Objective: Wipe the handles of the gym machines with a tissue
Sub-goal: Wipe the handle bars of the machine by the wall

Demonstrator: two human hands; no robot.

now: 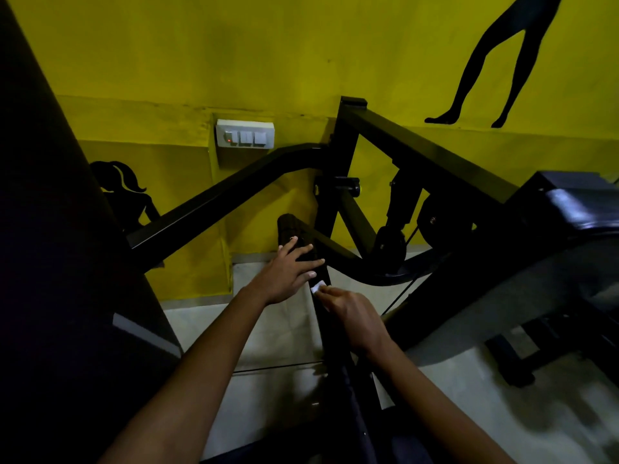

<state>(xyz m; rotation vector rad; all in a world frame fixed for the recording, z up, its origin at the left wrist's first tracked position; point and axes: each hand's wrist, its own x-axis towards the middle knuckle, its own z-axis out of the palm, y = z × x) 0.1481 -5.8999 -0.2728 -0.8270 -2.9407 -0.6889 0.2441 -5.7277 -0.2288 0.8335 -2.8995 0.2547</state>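
The black ribbed handle (294, 239) of the gym machine (385, 182) is standing near the middle of the view, running down toward the person. The left hand (289, 271) is resting across the upper part of the handle with its fingers spread and fairly straight, the fingertips reaching past the handle's right edge. Just below that hand on the same handle, the right hand (351, 311) is pinching a small white tissue (317, 287) between curled fingers and thumb, and the tissue is lying against the handle's dark shaft. The two hands are close together but not touching.

Behind the handle, the black frame of the machine is rising in angled bars, with pulleys just right of the handle. Above and left of the handle, a white switch plate (244, 133) is sitting on the yellow wall (201, 45), with one small red light showing. Black silhouette figures are painted on the wall, one left of the handle and a pair of legs far up to its right. A padded seat (576, 209) is lying to the right of the handle. Pale floor tiles (268, 329) are showing beneath the handle.
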